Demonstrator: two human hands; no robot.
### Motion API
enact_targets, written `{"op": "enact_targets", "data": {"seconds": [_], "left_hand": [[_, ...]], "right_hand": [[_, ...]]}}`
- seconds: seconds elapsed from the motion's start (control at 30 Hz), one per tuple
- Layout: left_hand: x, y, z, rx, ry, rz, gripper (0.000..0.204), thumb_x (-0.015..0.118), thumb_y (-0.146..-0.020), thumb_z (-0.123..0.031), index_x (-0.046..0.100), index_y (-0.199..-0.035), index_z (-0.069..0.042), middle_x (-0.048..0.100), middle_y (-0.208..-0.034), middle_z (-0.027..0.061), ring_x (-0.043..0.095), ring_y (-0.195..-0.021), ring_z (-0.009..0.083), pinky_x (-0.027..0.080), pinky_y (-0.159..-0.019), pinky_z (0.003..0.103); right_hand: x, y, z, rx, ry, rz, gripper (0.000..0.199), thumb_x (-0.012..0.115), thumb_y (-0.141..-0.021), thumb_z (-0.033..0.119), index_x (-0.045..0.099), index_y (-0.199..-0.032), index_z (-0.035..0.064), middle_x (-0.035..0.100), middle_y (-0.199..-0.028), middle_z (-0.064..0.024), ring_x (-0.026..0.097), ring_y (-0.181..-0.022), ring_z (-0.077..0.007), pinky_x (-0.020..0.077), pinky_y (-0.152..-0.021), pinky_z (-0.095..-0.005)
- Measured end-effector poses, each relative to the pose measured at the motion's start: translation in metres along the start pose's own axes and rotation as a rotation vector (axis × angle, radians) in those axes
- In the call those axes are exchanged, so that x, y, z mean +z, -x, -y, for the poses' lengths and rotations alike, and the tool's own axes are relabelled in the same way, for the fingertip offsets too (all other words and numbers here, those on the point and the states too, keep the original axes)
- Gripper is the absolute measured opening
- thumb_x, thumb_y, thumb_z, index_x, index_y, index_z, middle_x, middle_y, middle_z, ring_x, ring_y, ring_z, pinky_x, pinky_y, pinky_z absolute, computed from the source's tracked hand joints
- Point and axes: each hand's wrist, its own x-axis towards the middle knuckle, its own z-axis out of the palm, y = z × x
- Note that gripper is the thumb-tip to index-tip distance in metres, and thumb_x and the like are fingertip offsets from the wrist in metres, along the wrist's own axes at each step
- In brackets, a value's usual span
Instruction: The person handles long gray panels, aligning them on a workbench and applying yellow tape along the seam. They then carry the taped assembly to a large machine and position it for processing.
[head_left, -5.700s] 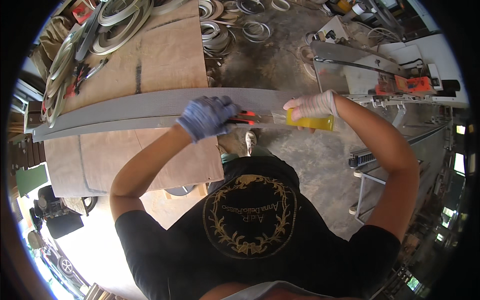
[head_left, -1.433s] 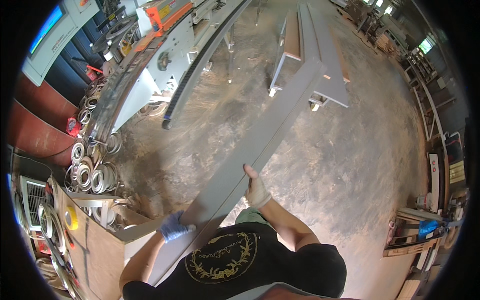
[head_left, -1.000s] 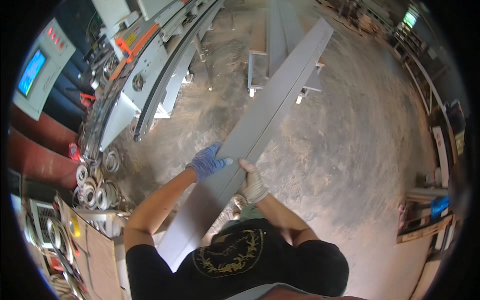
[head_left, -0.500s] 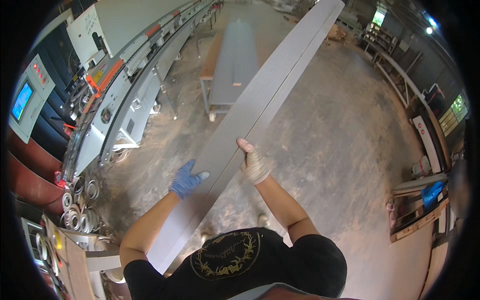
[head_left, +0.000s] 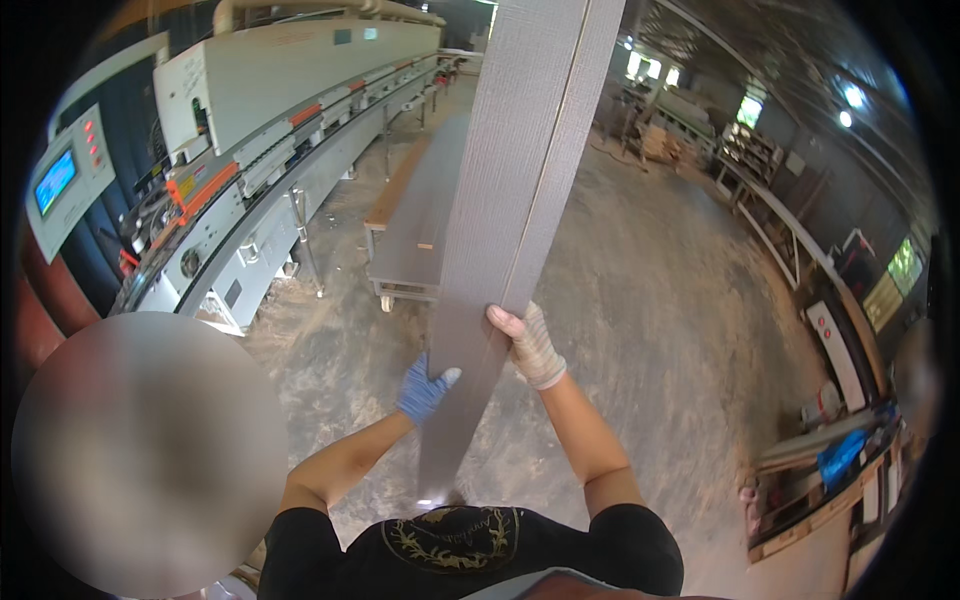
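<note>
A long grey-brown board (head_left: 500, 190) with a narrow groove along its length rises steeply in front of me, its low end near my shirt. My left hand (head_left: 425, 390), in a blue glove, grips the board's left edge with the thumb on the face. Higher up, my right hand (head_left: 532, 342), in a pale striped glove with a bare thumb tip, is closed round the right edge. The fingers of both hands are partly hidden behind the board.
On the left stands a long machine (head_left: 310, 130) with a control panel (head_left: 62, 190). A wheeled cart (head_left: 395, 275) bears long grey boards behind my board. A wooden rack (head_left: 800, 530) with a blue bag is at the right. A round blur covers the lower left.
The board has swung from a slant toward the far right to nearly straight ahead, and its far end now stands higher. Both hands have kept their grip and shifted a little right.
</note>
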Motion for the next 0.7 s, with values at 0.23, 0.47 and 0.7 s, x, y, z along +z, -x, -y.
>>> {"op": "enact_targets", "data": {"seconds": [0.23,0.47,0.7], "left_hand": [[0.034,0.018,-0.063,0.122,-0.052,-0.265,0.049,0.059,-0.087,-0.032,0.047,-0.124,-0.001,0.059,-0.111,0.0104,0.056,-0.100,0.0204,0.045,-0.086,0.034],[-0.079,0.007,-0.112,0.303,0.498,-0.714,0.053,0.063,-0.085,-0.032,0.045,-0.124,-0.001,0.056,-0.112,0.0105,0.054,-0.101,0.0188,0.046,-0.086,0.033],[-0.292,0.023,-0.047,0.237,0.545,-1.072,0.046,0.067,-0.081,-0.023,0.048,-0.117,-0.003,0.061,-0.099,0.0106,0.061,-0.087,0.0224,0.053,-0.073,0.036]], "right_hand": [[-0.009,0.003,0.025,0.188,0.267,0.412,0.051,0.065,-0.080,0.027,0.051,-0.120,-0.0026,0.057,-0.110,-0.0077,0.052,-0.102,-0.0170,0.0420,-0.088,-0.0316],[0.006,0.003,-0.028,0.566,0.290,0.658,0.063,0.071,-0.076,0.028,0.047,-0.125,-0.0020,0.054,-0.116,-0.0090,0.050,-0.108,-0.0198,0.0402,-0.093,-0.0336],[0.001,-0.042,-0.116,0.946,0.660,0.781,0.054,0.076,-0.072,0.030,0.057,-0.113,0.0008,0.061,-0.100,-0.0060,0.057,-0.090,-0.0147,0.0452,-0.078,-0.0255]]}}
